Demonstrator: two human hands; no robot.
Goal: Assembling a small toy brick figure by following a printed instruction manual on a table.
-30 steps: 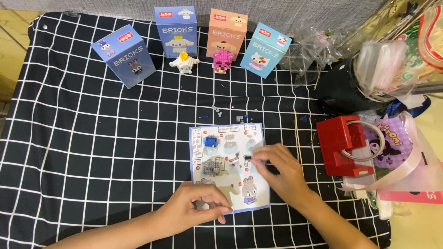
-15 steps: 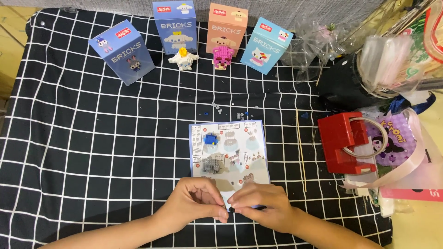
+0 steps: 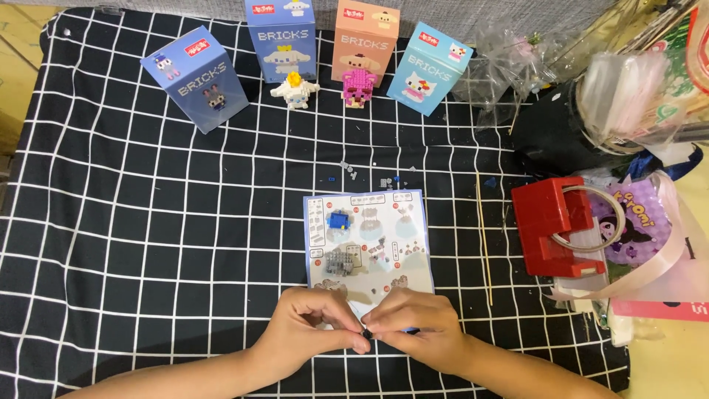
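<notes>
Brick piece pinched over black checked cloth.

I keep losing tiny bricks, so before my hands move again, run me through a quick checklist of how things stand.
1. Small dark piece pinched between left hand and right hand: ok.
2. Instruction sheet flat on the checked cloth: ok, near edge under the hands.
3. Blue build and grey build resting on the sheet: ok.
4. Loose bits gathered: not ok, scattered above the sheet.
5. Piece seated correctly: cannot tell, too small.
</notes>
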